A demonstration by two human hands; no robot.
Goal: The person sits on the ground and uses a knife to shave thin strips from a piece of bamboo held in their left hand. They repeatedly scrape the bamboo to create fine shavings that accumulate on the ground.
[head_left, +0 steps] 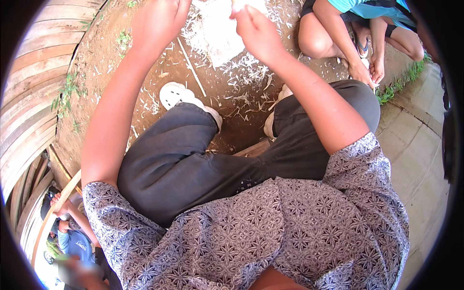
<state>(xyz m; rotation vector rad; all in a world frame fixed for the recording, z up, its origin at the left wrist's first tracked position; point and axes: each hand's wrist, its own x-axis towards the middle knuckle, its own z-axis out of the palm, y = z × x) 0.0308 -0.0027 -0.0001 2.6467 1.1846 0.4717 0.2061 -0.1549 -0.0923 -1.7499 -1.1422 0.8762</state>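
Both my arms stretch forward over my knees to the frame's top edge. My left hand (158, 19) is curled, and its fingertips are cut off by the edge, so its grip is hidden. My right hand (256, 30) pinches its fingers together near a small pale piece (238, 5) at the top edge. Between and below the hands lies a white heap of shavings (217, 34) on the brown earth. A thin pale stick (191, 67) lies on the ground under my left forearm.
I squat in dark trousers and white clogs (176, 94). Pale shavings (246, 72) litter the dirt. Another person (338, 29) in a blue top squats at the top right. Wooden planks (29, 96) curve along the left and concrete slabs (415, 145) lie at the right.
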